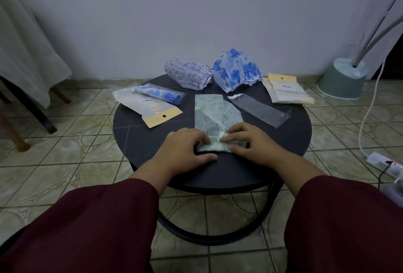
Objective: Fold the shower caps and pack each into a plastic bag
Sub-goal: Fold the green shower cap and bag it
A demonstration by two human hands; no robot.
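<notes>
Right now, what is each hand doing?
Left hand: fingers curled, rolling the green flowered cap.
Right hand: fingers curled on the same cap's rolled end.

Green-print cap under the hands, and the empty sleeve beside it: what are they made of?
Green-print cap: seemingly thin matte plastic film; it holds sharp creases and looks slightly see-through. Empty sleeve: probably clear glossy plastic; the dark table shows through it and its edges glint.

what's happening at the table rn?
A person is rolling up a green cap from its near end, left hand and right hand both gripping the roll. A clear bag lies empty beside it. One blue cap is already bagged at left; two caps at the back are unfolded.
</notes>
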